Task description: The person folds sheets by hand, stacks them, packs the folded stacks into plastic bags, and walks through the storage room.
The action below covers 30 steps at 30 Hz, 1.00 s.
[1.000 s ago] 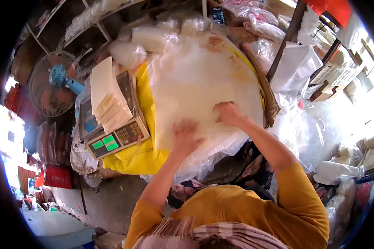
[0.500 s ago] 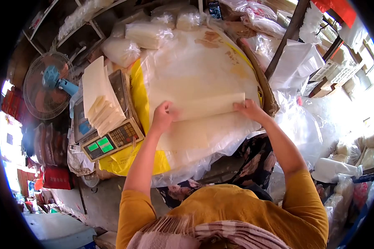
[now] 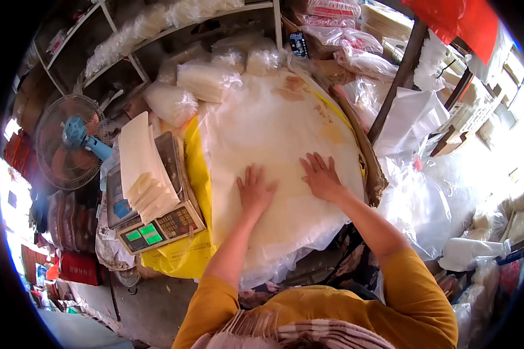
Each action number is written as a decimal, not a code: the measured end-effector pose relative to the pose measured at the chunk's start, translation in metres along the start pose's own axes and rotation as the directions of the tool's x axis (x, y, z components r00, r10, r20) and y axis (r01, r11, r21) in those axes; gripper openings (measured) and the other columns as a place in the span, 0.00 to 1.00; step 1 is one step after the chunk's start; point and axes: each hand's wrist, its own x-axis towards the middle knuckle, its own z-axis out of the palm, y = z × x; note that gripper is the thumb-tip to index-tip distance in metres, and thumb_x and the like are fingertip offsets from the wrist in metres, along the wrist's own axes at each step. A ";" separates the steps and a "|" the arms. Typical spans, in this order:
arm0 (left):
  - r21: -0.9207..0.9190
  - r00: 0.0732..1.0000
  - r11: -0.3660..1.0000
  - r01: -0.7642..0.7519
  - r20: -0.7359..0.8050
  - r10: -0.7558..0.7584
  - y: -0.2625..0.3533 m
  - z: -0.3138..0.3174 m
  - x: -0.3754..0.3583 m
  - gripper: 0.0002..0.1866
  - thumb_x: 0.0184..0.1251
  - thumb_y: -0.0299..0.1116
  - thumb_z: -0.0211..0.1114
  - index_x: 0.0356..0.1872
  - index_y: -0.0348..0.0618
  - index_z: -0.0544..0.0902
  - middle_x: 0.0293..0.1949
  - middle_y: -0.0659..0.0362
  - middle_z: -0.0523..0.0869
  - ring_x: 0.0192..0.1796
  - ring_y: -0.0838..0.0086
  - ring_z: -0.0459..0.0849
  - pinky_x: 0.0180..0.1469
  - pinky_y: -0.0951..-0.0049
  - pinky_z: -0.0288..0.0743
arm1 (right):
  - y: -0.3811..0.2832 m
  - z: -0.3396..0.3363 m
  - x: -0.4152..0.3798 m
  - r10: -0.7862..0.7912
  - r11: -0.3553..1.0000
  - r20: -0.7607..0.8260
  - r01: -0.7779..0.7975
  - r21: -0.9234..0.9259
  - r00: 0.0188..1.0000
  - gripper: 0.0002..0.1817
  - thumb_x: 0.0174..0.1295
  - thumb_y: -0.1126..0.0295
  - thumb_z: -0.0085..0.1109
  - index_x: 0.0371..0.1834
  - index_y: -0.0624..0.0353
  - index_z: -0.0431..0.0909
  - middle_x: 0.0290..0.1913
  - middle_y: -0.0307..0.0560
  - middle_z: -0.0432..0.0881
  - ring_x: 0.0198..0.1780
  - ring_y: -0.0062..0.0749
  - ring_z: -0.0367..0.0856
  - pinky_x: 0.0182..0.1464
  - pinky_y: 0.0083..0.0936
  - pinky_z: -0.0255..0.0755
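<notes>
Both palms are down on a pale, translucent sheet point(image 3: 285, 192) spread over the work surface. My left hand point(image 3: 256, 189) rests on its left part with the fingers spread, slightly blurred. To the right, my right hand point(image 3: 322, 177) lies with fingers apart. Neither hand grips anything. Left of the sheet, a digital scale point(image 3: 163, 230) with lit green displays carries a stack of long off-white sheets point(image 3: 140, 151), folded at their near ends. Yellow plastic point(image 3: 198, 168) shows between the scale and the sheet.
A fan point(image 3: 73, 139) stands at the left. Filled clear bags point(image 3: 209, 81) line the back edge, with a phone point(image 3: 298, 44) beside them. A dark post point(image 3: 399, 81) slants up at the right, near hanging plastic bags point(image 3: 413, 122).
Both hands have let go of the folded sheet edge and opened flat, and the fold is no longer visible. The view has tilted up, so the scene sits lower.
</notes>
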 end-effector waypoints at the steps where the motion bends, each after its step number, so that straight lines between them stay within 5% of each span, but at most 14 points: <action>1: -0.011 1.000 1.000 0.000 0.002 0.000 -0.003 -0.001 0.000 0.36 0.61 0.53 0.57 0.68 0.48 0.61 0.71 0.54 0.55 0.73 0.62 0.49 0.70 0.50 0.41 | -0.001 0.001 -0.002 -0.009 1.000 -0.085 0.010 0.011 0.996 0.33 0.63 0.57 0.51 0.70 0.51 0.53 0.70 0.50 0.54 0.71 0.42 0.51 0.67 0.57 0.44; 4: -0.367 0.997 0.929 -0.043 -0.078 0.016 -0.017 -0.027 0.002 0.35 0.57 0.37 0.63 0.67 0.46 0.61 0.70 0.52 0.56 0.73 0.60 0.51 0.71 0.55 0.45 | -0.005 -0.021 0.003 0.009 1.000 0.003 -0.009 -0.028 1.000 0.32 0.61 0.53 0.53 0.67 0.51 0.58 0.64 0.49 0.63 0.67 0.41 0.58 0.67 0.56 0.46; 6: -0.281 0.932 0.927 -0.249 -0.331 0.149 -0.023 -0.093 -0.004 0.35 0.54 0.29 0.64 0.66 0.44 0.63 0.69 0.50 0.59 0.71 0.58 0.54 0.70 0.58 0.49 | 0.000 -0.019 0.014 0.035 0.995 0.009 -0.034 -0.094 0.999 0.34 0.53 0.49 0.61 0.62 0.51 0.66 0.56 0.48 0.72 0.61 0.41 0.65 0.65 0.58 0.48; 8: -0.152 0.821 0.924 -0.352 -0.525 0.226 -0.030 -0.184 -0.017 0.33 0.52 0.24 0.62 0.63 0.42 0.66 0.65 0.49 0.66 0.68 0.56 0.61 0.69 0.62 0.53 | 0.001 -0.055 0.026 0.077 0.997 0.309 -0.077 -0.013 0.948 0.34 0.43 0.48 0.68 0.53 0.53 0.74 0.51 0.49 0.76 0.58 0.41 0.70 0.63 0.51 0.56; 10: -0.069 0.667 0.976 -0.206 -0.740 0.088 -0.074 -0.239 -0.014 0.26 0.53 0.24 0.62 0.57 0.40 0.71 0.56 0.50 0.74 0.60 0.55 0.69 0.63 0.59 0.60 | 0.040 -0.009 0.035 -0.055 0.976 0.139 0.024 0.216 0.989 0.24 0.39 0.54 0.72 0.37 0.56 0.81 0.33 0.46 0.78 0.41 0.39 0.77 0.49 0.34 0.69; 11: 0.023 0.580 0.997 -0.072 -0.813 0.061 -0.093 -0.269 -0.016 0.22 0.55 0.27 0.62 0.53 0.40 0.72 0.51 0.49 0.76 0.56 0.54 0.70 0.61 0.58 0.61 | 0.032 -0.025 0.043 -0.030 0.964 0.222 -0.031 0.265 0.975 0.23 0.40 0.55 0.71 0.36 0.59 0.80 0.33 0.46 0.79 0.39 0.38 0.77 0.47 0.32 0.70; 13: 0.013 0.653 0.927 0.374 -0.714 -0.253 -0.162 -0.295 -0.005 0.32 0.53 0.40 0.67 0.57 0.36 0.68 0.52 0.45 0.76 0.57 0.54 0.71 0.60 0.57 0.62 | 0.020 -0.087 0.053 0.030 0.927 0.388 -0.171 0.333 0.921 0.22 0.43 0.58 0.70 0.36 0.64 0.79 0.32 0.47 0.81 0.34 0.34 0.78 0.41 0.26 0.72; 16: -0.191 0.738 0.798 0.571 -0.307 -0.601 -0.197 -0.310 0.002 0.40 0.45 0.47 0.72 0.58 0.35 0.68 0.56 0.45 0.75 0.58 0.58 0.73 0.59 0.60 0.64 | -0.006 -0.120 0.076 0.002 0.785 0.216 -0.135 0.604 0.976 0.17 0.47 0.66 0.66 0.38 0.66 0.79 0.26 0.42 0.79 0.29 0.26 0.75 0.36 0.23 0.70; 19: -0.180 0.750 0.812 0.555 -0.314 -0.582 -0.218 -0.310 0.007 0.38 0.38 0.46 0.75 0.51 0.33 0.75 0.51 0.45 0.80 0.52 0.58 0.80 0.51 0.64 0.72 | -0.050 -0.147 0.104 -0.069 0.443 0.050 -0.014 0.897 0.996 0.21 0.52 0.72 0.59 0.51 0.65 0.75 0.33 0.40 0.79 0.35 0.21 0.75 0.37 0.21 0.69; 22: -0.271 0.800 0.772 0.574 -0.012 -0.599 -0.249 -0.307 0.021 0.27 0.37 0.41 0.74 0.39 0.31 0.81 0.40 0.45 0.84 0.41 0.59 0.84 0.43 0.66 0.76 | -0.100 -0.166 0.141 -0.083 0.146 0.064 -0.052 0.988 0.995 0.28 0.55 0.76 0.56 0.62 0.64 0.66 0.44 0.45 0.79 0.44 0.24 0.77 0.44 0.20 0.71; 25: -0.517 0.794 0.727 0.451 -0.139 -0.592 -0.287 -0.277 0.030 0.16 0.41 0.34 0.70 0.30 0.32 0.83 0.28 0.48 0.85 0.33 0.62 0.85 0.36 0.66 0.77 | -0.160 -0.185 0.163 -0.061 -0.280 0.098 -0.111 0.954 0.993 0.30 0.55 0.80 0.55 0.65 0.65 0.61 0.47 0.50 0.78 0.48 0.30 0.78 0.49 0.25 0.73; 28: -0.903 0.867 0.375 0.209 -0.006 -0.498 -0.260 -0.303 0.005 0.16 0.46 0.27 0.66 0.40 0.31 0.81 0.35 0.47 0.84 0.38 0.64 0.84 0.39 0.65 0.78 | -0.203 -0.177 0.191 -0.074 -0.468 0.062 -0.090 0.879 0.995 0.33 0.55 0.83 0.56 0.66 0.67 0.58 0.51 0.54 0.76 0.50 0.36 0.77 0.53 0.30 0.73; 30: -0.990 0.819 0.125 -0.071 -0.129 -0.558 -0.263 -0.311 -0.013 0.16 0.52 0.22 0.60 0.45 0.32 0.79 0.39 0.50 0.83 0.39 0.66 0.84 0.42 0.69 0.78 | -0.228 -0.178 0.201 -0.094 -0.512 0.055 -0.096 0.853 0.994 0.34 0.53 0.84 0.56 0.66 0.68 0.57 0.53 0.56 0.74 0.51 0.37 0.77 0.52 0.31 0.74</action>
